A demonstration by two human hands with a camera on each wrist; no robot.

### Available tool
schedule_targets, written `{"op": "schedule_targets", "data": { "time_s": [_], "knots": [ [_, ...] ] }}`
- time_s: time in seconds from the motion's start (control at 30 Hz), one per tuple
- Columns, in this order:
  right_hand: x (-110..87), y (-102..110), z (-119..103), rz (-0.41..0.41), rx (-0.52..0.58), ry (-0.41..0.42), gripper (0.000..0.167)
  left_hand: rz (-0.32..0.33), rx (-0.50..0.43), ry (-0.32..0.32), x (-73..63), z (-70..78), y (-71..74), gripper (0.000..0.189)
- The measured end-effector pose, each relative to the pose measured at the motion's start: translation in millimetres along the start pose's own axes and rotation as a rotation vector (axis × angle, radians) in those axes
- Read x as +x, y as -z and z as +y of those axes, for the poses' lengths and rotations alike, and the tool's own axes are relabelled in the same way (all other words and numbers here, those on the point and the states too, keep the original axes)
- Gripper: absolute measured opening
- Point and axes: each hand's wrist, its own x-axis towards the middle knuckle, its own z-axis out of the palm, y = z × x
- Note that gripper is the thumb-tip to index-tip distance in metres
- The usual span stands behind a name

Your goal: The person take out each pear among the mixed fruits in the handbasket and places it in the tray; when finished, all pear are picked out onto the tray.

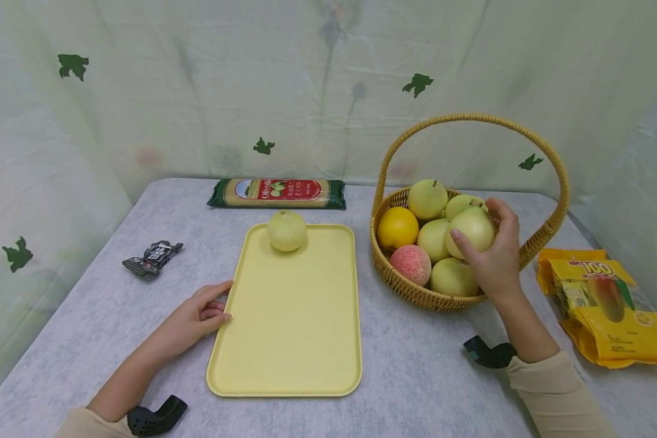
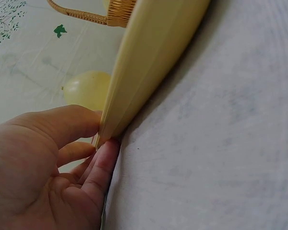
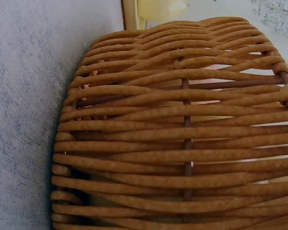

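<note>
A pear (image 1: 475, 230) sits over other fruit (image 1: 410, 264) in the basket (image 1: 402, 291), the right hand (image 1: 497, 255) curling its fingers round it, seemingly against rolling. The left hand's (image 1: 194, 316) fingers pinch the tray (image 1: 290, 328), probably steadying it on the surface (image 1: 405, 371).

A woven basket (image 3: 187, 129) rests on a greyish tabletop (image 3: 24, 120).
</note>
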Motion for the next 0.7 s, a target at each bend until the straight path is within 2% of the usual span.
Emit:
{"op": "schedule_targets", "data": {
  "time_s": [0.17,0.43,0.7],
  "knots": [
    [0.6,4.4,0.8,-0.052,0.003,-0.095,0.070,-0.002,-0.005,0.001,-0.3,-0.7,0.2,0.064],
    [4.6,13.4,0.0,-0.181,0.008,-0.262,0.075,-0.005,-0.011,-0.001,-0.4,0.2,0.1,0.064],
    [8.3,21.5,-5.3,-0.309,-0.076,-0.385,0.084,-0.006,-0.006,0.003,0.0,0.7,0.2,0.065]
  ]
}}
